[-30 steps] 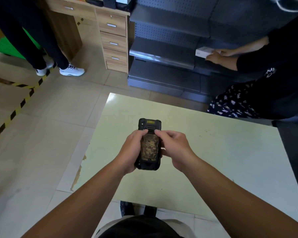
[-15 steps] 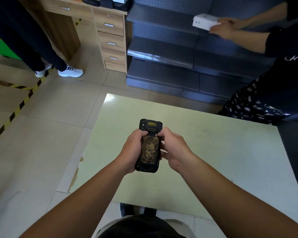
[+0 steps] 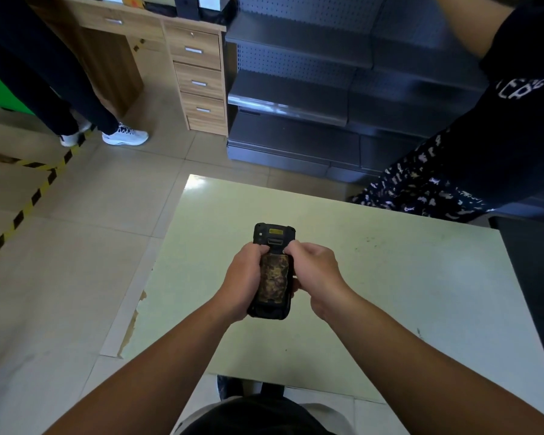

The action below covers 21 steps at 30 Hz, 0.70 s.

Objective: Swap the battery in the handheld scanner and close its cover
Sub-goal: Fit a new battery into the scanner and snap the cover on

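I hold a black handheld scanner point(image 3: 274, 237) upright above the pale green table point(image 3: 390, 277), its back facing me. A brownish, mottled battery panel point(image 3: 274, 279) fills the middle of its back, with a yellow label near the top. My left hand point(image 3: 242, 281) wraps the scanner's left side, thumb at the panel's upper left corner. My right hand point(image 3: 316, 274) grips the right side, fingertips resting on the panel's top right edge. I cannot tell whether the panel is a cover or the bare battery.
A person in dark clothes point(image 3: 490, 146) stands at the table's far right corner, by dark metal shelving point(image 3: 296, 98). A wooden desk with drawers point(image 3: 198, 80) is at the back left, with another person's legs and white shoes point(image 3: 124, 136) beside it. Striped tape point(image 3: 29, 202) crosses the floor.
My hands have shifted slightly on the scanner, with the right fingertips now up at the panel's top edge. The person at the right has raised their arms out of view with the white box.
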{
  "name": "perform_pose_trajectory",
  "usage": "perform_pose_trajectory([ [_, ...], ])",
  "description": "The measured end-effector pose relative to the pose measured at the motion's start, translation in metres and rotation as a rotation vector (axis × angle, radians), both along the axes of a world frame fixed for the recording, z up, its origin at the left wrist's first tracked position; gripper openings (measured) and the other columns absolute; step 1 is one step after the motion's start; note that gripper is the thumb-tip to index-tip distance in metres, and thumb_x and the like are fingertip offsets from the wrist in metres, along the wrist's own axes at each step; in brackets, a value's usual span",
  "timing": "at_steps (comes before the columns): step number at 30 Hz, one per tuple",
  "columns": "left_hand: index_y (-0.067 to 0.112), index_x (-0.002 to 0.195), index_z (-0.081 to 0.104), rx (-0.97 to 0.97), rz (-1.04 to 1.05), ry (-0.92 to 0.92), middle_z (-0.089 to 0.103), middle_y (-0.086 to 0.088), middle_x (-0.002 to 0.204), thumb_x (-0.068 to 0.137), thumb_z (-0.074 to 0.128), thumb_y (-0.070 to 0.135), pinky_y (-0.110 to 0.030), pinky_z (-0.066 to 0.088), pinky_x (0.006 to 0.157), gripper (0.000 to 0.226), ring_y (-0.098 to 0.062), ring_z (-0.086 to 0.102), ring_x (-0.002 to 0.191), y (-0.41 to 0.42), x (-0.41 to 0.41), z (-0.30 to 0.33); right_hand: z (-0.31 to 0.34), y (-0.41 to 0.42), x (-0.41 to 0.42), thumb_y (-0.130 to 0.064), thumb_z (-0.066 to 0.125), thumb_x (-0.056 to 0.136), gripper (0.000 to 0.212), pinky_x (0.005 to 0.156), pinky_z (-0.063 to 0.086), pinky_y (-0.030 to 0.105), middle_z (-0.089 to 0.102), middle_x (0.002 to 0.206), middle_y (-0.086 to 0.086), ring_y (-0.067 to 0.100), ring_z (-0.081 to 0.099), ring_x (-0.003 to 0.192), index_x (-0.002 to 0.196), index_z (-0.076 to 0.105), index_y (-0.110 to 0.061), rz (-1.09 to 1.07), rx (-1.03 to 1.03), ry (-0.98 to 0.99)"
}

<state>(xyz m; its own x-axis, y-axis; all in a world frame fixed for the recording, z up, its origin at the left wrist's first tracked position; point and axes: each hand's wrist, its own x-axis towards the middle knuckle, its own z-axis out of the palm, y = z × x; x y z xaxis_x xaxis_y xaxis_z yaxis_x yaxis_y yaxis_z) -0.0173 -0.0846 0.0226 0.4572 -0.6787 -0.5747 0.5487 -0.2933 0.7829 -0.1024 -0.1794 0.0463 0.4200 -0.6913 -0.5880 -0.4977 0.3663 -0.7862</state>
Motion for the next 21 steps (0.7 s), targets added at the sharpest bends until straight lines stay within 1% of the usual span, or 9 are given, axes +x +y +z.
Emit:
perform_pose_trajectory([
  [2,0.005,0.114,0.06,0.03,0.01,-0.057,0.073,-0.03,0.097,0.094,0.042,0.035,-0.047,0.06,0.069,0.04,-0.044,0.073,0.079,0.0,-0.002,-0.002,-0.003,-0.002,-0.002,-0.021,0.06,0.093,0.03,0.055,0.051,0.04,0.06,0.071,0.005,0.022,0.055,0.063,0.079,0.069,0.004,-0.002,-0.025,0.0],
  [4,0.011,0.106,0.061,0.107,0.016,-0.221,0.071,-0.017,0.099,0.098,0.044,0.035,-0.041,0.056,0.073,0.03,-0.032,0.07,0.086,0.0,-0.004,-0.002,-0.007,-0.002,-0.004,-0.024,0.061,0.09,0.031,0.072,0.06,0.055,0.063,0.074,0.005,0.021,0.057,0.07,0.084,0.071,0.005,-0.001,-0.045,0.005],
  [5,0.013,0.1,0.06,0.129,0.016,-0.316,0.067,-0.011,0.096,0.102,0.042,0.032,-0.038,0.052,0.072,0.026,-0.025,0.065,0.085,0.001,-0.005,-0.001,-0.007,-0.002,-0.004,-0.025,0.061,0.088,0.032,0.081,0.06,0.059,0.063,0.074,0.004,0.02,0.058,0.071,0.085,0.071,0.005,0.002,-0.047,0.007],
  [6,0.014,0.095,0.058,0.133,0.019,-0.385,0.063,-0.006,0.092,0.103,0.04,0.029,-0.036,0.049,0.07,0.025,-0.021,0.06,0.083,0.001,-0.006,0.001,-0.007,-0.002,-0.004,-0.025,0.061,0.088,0.033,0.085,0.059,0.06,0.062,0.074,0.004,0.02,0.058,0.071,0.086,0.07,0.007,0.003,-0.044,0.007],
  [8,0.015,0.088,0.056,0.126,0.01,-0.44,0.058,-0.003,0.088,0.104,0.037,0.026,-0.034,0.044,0.068,0.026,-0.019,0.055,0.08,0.001,-0.008,0.005,-0.006,-0.002,-0.005,-0.024,0.061,0.087,0.034,0.084,0.06,0.06,0.06,0.073,0.006,0.02,0.057,0.07,0.087,0.068,0.01,0.002,-0.038,0.003],
  [12,0.016,0.088,0.056,0.135,-0.007,-0.471,0.058,-0.003,0.09,0.102,0.035,0.026,-0.035,0.044,0.069,0.027,-0.019,0.055,0.081,0.002,-0.008,0.004,-0.006,-0.003,-0.008,-0.027,0.062,0.082,0.042,0.076,0.062,0.058,0.055,0.073,0.008,0.022,0.053,0.069,0.087,0.063,0.015,0.018,-0.03,-0.001],
  [16,0.013,0.087,0.055,0.156,0.029,-0.343,0.059,-0.006,0.092,0.083,0.034,0.04,-0.039,0.047,0.074,0.034,-0.022,0.055,0.082,0.002,-0.01,0.004,-0.008,-0.004,-0.01,-0.021,0.063,0.084,0.035,0.07,0.063,0.049,0.058,0.07,0.006,0.023,0.055,0.067,0.085,0.065,0.013,0.025,-0.003,0.005],
  [18,0.011,0.091,0.057,0.168,0.042,-0.296,0.061,-0.008,0.095,0.08,0.035,0.042,-0.04,0.049,0.076,0.04,-0.024,0.057,0.084,0.003,-0.01,0.001,-0.01,-0.005,-0.011,-0.017,0.064,0.086,0.03,0.069,0.061,0.042,0.06,0.069,0.006,0.023,0.056,0.065,0.084,0.067,0.013,0.025,0.014,0.005],
  [21,0.003,0.098,0.059,0.185,0.042,-0.267,0.063,-0.011,0.098,0.079,0.034,0.044,-0.041,0.05,0.079,0.052,-0.025,0.058,0.086,0.004,-0.01,-0.005,-0.013,-0.006,-0.014,-0.013,0.064,0.087,0.028,0.069,0.062,0.04,0.061,0.072,0.007,0.023,0.057,0.065,0.087,0.067,0.014,0.036,0.041,0.002],
])
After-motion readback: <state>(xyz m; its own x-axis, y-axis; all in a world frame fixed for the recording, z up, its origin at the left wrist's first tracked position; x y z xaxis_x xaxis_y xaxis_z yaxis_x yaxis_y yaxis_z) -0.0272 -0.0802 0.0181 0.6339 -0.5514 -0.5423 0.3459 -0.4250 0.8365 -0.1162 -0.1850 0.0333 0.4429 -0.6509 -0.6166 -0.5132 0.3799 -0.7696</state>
